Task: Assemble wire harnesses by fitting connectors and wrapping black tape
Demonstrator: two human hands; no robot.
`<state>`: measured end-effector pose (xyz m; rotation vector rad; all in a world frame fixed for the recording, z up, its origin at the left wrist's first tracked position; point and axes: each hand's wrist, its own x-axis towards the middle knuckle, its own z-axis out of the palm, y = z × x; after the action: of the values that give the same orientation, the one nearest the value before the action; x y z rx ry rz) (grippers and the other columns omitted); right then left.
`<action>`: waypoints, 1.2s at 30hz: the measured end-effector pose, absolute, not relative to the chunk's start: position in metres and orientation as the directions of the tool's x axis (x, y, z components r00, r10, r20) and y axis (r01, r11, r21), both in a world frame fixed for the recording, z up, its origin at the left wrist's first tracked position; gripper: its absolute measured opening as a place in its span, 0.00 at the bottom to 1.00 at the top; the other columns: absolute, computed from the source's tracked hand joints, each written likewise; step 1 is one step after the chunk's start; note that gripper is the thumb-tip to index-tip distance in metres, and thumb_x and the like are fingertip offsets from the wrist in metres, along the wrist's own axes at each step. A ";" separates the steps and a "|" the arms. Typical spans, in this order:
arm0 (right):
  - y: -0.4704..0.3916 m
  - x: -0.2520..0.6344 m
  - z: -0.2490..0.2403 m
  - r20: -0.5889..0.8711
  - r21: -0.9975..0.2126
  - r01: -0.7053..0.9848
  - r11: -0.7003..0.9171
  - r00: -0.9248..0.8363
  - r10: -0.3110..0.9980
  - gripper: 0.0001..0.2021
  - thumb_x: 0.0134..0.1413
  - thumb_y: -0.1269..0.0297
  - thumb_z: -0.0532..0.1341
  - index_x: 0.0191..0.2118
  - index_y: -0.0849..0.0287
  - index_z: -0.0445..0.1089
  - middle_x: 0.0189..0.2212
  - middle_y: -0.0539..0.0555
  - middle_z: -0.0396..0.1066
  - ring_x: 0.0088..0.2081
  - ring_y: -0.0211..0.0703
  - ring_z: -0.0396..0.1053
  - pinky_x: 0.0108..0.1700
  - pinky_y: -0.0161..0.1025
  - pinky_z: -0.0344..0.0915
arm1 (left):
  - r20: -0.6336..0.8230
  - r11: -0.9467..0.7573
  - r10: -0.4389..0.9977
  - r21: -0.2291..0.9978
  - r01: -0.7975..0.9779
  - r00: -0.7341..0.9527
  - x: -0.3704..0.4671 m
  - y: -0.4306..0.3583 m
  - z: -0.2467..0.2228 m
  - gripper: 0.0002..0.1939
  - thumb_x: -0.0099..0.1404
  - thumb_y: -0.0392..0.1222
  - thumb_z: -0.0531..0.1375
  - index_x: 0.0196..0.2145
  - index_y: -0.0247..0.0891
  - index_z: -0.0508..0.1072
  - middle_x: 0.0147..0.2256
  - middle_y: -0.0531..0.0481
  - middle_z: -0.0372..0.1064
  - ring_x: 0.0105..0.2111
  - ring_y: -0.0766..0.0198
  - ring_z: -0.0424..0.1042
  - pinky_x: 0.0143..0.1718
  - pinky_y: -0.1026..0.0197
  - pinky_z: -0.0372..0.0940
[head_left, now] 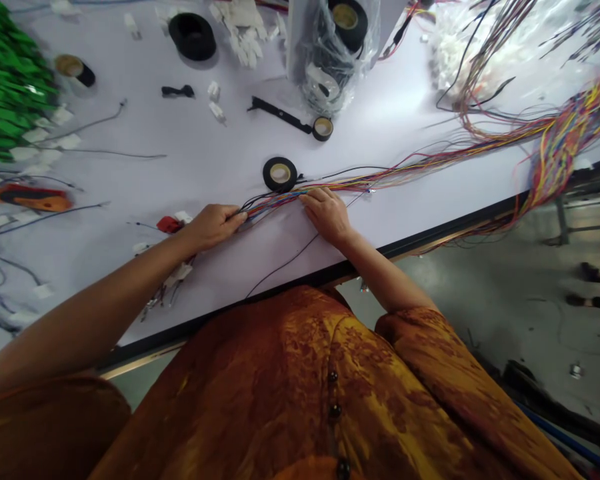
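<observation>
A long bundle of multicoloured wires [410,165] runs across the white table from the upper right down to my hands. My left hand [217,225] is closed around its left end, thumb on top, near a red connector [170,225] and several white connectors. Farther right along the bundle, my right hand [326,212] has its fingers curled over the wires, pressing on them. Just behind the wires, between my hands, lies a roll of black tape [280,174]. One loose dark wire [283,268] trails toward the table's front edge.
A smaller tape roll [323,128] touches a black strip [281,115]. Behind stands a plastic bag [330,80] with rolls. Green parts [13,87] and an orange-handled tool [27,197] lie left. More wires [570,140] hang over the dark table edge [405,247] at right.
</observation>
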<state>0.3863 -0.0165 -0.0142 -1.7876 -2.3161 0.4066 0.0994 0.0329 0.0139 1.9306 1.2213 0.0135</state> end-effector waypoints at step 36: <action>-0.041 0.385 0.044 0.003 -0.681 0.608 0.408 -0.554 0.832 0.12 0.67 0.63 0.56 0.33 0.60 0.71 0.37 0.57 0.70 0.39 0.42 0.67 0.44 0.39 0.60 | -0.068 -0.606 0.777 0.194 0.772 0.626 0.108 0.061 0.007 0.21 0.70 0.35 0.47 0.50 0.42 0.77 0.52 0.36 0.74 0.57 0.43 0.69 0.57 0.38 0.61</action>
<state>0.3853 -0.0415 0.0438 -1.2442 -2.3264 0.9122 0.1082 0.0610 0.0071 2.6442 1.2753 0.0344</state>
